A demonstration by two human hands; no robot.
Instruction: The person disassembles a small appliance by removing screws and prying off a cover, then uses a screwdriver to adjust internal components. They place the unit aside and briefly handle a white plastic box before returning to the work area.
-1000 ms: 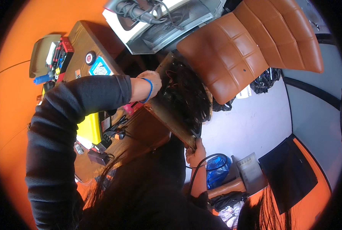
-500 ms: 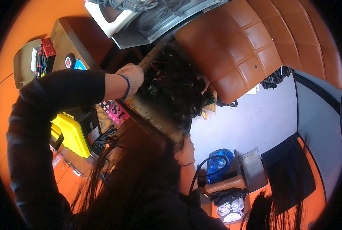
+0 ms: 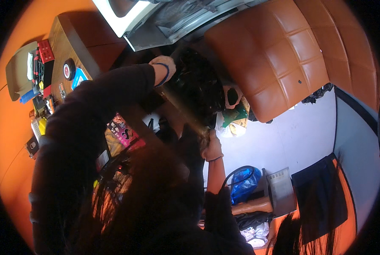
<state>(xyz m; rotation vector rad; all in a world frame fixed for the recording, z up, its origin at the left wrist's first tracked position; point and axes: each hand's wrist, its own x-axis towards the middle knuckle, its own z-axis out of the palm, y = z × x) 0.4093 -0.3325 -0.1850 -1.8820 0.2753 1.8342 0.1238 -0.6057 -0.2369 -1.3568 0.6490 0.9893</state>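
- Chair [image 3: 266, 63], brown and padded, has the dark box [image 3: 185, 110] slanting just to its left, partly overlapped in view.
- Left hand [image 3: 164, 67], farther left of the chair, is at the box's upper end; its fingertips are out of sight, so I cannot tell how firmly they close.
- Right hand [image 3: 213, 146], below-left of the chair, curls tightly round the box's lower end.
- Hands spaced apart presumably steady it and share its weight.
- Shadow obscures the box's inside; its underside is hidden.
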